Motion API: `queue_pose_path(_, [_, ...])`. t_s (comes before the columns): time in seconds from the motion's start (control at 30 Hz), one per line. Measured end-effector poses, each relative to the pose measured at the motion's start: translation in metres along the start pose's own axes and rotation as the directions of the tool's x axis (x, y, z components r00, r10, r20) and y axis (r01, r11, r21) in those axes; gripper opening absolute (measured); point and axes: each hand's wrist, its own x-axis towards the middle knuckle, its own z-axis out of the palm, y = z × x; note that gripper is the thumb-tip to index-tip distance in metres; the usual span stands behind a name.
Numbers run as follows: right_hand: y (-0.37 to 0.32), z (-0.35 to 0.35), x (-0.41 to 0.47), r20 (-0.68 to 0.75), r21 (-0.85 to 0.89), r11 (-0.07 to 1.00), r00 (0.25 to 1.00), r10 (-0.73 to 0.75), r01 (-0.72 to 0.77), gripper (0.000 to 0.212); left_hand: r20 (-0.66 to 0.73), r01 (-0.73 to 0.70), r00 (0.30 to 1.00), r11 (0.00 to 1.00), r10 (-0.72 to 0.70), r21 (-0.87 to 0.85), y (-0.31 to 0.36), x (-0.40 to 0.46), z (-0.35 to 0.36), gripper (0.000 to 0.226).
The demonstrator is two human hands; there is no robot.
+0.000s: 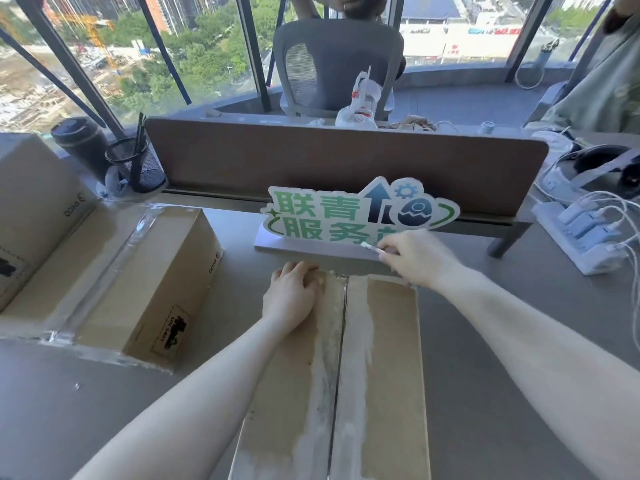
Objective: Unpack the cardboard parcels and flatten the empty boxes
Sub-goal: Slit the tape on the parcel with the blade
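Note:
A long cardboard parcel point(391, 358) lies on the desk in front of me, its top seam running away from me under pale tape residue. My left hand point(292, 294) rests curled on the parcel's far left corner. Beyond the parcel's far right corner, my right hand point(415, 256) grips a small white cutter point(372, 248), whose tip points left above the parcel's far edge. Two more taped cardboard parcels stand to the left, one point(138, 268) near the middle and a taller one point(31, 202) at the far left.
A green and white sign point(353, 213) stands just beyond the parcel, against a brown desk divider point(346, 161). A mesh pen cup point(138, 168) and dark tumbler point(81, 143) sit at back left. A power strip with chargers point(581, 230) and a headset point(595, 168) lie right.

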Motion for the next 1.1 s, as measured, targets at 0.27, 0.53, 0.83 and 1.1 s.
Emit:
queue_pose_path(0.27, [-0.062, 0.061, -0.029, -0.032, -0.012, 0.982, 0.982, 0.188, -0.188, 0.026, 0.141, -0.234, 0.965, 0.967, 0.220, 0.098, -0.033, -0.040, -0.004, 0.053])
queue_pose_path(0.53, [-0.102, 0.087, -0.039, -0.175, -0.030, 0.887, 0.876, 0.450, -0.461, 0.024, 0.148, -0.309, 0.943, 0.949, 0.297, 0.065, -0.053, -0.058, -0.005, 0.056])
queue_pose_path(0.83, [-0.126, 0.103, -0.073, -0.156, 0.009, 0.849, 0.838, 0.523, -0.529, 0.024, 0.153, -0.327, 0.935, 0.945, 0.319, 0.026, -0.057, -0.054, 0.001, 0.056])
queue_pose_path(1.1, [-0.147, 0.114, -0.141, -0.070, -0.004, 0.856, 0.854, 0.516, -0.518, 0.021, 0.169, -0.305, 0.940, 0.952, 0.295, 0.034, -0.055, -0.059, -0.003, 0.055])
